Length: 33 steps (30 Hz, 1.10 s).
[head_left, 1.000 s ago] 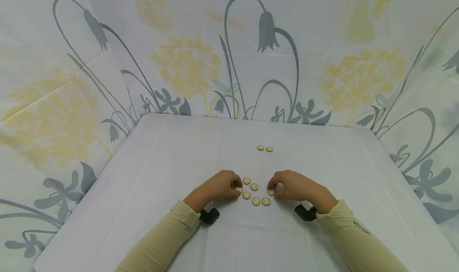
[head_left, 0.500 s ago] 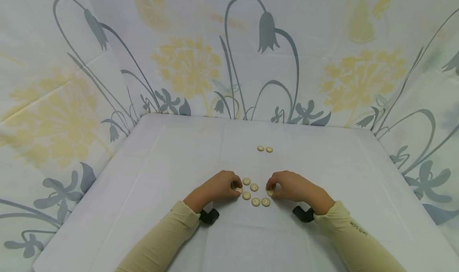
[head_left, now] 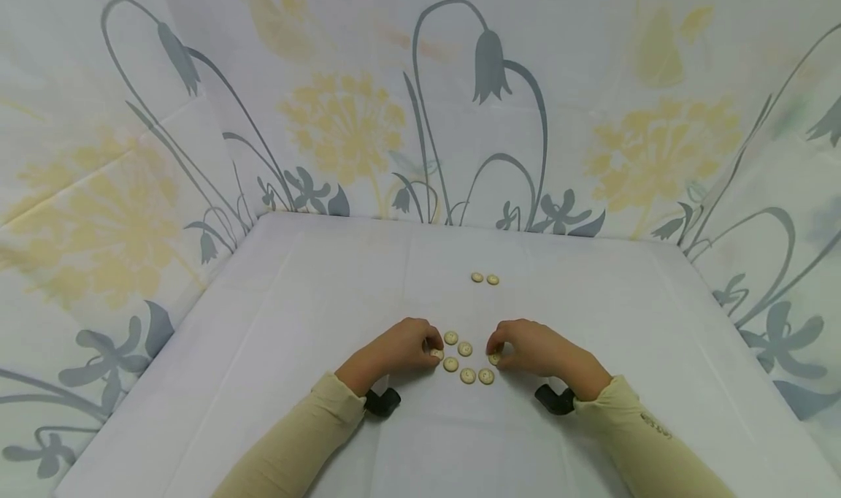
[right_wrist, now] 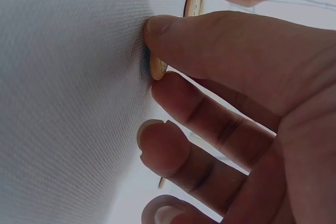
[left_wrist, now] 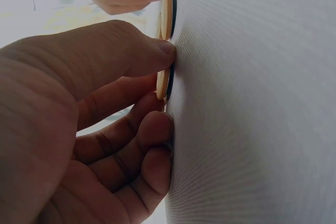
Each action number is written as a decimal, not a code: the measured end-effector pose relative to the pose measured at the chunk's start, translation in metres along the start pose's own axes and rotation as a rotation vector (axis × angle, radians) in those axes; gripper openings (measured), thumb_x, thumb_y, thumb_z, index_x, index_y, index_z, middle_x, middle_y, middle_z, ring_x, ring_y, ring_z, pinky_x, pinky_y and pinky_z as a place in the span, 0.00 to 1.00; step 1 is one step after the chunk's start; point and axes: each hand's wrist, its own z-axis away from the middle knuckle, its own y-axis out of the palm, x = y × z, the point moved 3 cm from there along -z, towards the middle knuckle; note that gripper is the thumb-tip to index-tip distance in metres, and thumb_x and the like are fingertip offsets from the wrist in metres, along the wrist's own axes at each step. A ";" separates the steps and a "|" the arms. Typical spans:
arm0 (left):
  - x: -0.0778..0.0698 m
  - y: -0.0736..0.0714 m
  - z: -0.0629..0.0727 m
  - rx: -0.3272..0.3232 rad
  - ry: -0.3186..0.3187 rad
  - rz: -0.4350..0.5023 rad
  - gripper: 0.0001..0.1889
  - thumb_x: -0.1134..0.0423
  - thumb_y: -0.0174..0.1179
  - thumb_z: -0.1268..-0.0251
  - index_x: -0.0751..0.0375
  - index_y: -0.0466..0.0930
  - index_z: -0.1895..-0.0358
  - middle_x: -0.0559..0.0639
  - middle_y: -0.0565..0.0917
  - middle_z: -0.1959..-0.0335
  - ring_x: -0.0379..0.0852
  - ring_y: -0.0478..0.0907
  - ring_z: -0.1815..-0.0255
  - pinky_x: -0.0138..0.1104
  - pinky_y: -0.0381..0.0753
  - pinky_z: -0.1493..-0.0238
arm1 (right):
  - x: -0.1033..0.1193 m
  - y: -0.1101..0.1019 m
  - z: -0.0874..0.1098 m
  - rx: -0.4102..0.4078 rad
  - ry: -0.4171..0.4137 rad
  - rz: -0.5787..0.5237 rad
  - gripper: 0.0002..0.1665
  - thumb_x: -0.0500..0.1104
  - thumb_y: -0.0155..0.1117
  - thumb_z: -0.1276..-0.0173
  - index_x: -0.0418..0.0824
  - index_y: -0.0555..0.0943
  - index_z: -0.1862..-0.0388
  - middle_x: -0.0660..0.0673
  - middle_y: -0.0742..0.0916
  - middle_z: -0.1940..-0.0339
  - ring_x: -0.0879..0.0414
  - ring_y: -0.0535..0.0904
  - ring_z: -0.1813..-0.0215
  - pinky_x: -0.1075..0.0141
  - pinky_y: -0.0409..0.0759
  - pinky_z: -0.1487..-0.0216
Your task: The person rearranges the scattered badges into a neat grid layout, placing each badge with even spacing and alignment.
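My left hand pinches a small pale wooden disc between thumb and fingers at the left of a loose ring of such discs. In the left wrist view, that disc lies close to the tabletop, with the thumb covering part of its edge. Opposite, my right hand grips another wooden disc by its rim. The thumb hides much of this one in the right wrist view, where its lower end shows beside the index fingertip. Between both hands lie several more discs with small dark marks on top.
Farther back, two more wooden discs lie side by side on the white tablecloth. Floral fabric hangs behind the table and along both sides. A black wrist mount sits under each wrist.
The right hand has slid its disc slightly to the left, nearer the group. The left hand keeps its place. The head view has tilted a little upward.
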 end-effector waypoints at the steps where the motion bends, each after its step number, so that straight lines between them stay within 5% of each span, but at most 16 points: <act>1: -0.001 0.000 0.001 0.001 0.001 0.002 0.07 0.62 0.66 0.42 0.57 0.85 0.60 0.44 0.81 0.65 0.37 0.73 0.66 0.29 0.74 0.61 | 0.000 0.001 0.000 0.000 -0.001 -0.002 0.07 0.43 0.69 0.41 0.52 0.86 0.63 0.60 0.83 0.63 0.61 0.78 0.57 0.59 0.78 0.51; 20: -0.001 0.001 0.001 -0.009 0.022 -0.013 0.07 0.62 0.66 0.41 0.57 0.85 0.60 0.44 0.81 0.65 0.37 0.73 0.66 0.29 0.75 0.60 | 0.001 -0.004 0.000 -0.053 -0.012 0.040 0.07 0.45 0.69 0.39 0.50 0.87 0.61 0.58 0.83 0.63 0.62 0.76 0.61 0.62 0.77 0.56; 33: 0.000 0.001 0.001 -0.015 0.022 -0.013 0.07 0.62 0.66 0.41 0.57 0.85 0.60 0.44 0.81 0.66 0.37 0.73 0.66 0.29 0.74 0.60 | -0.001 -0.011 -0.006 -0.102 -0.019 0.011 0.10 0.42 0.68 0.39 0.48 0.87 0.57 0.54 0.86 0.59 0.56 0.81 0.55 0.58 0.78 0.51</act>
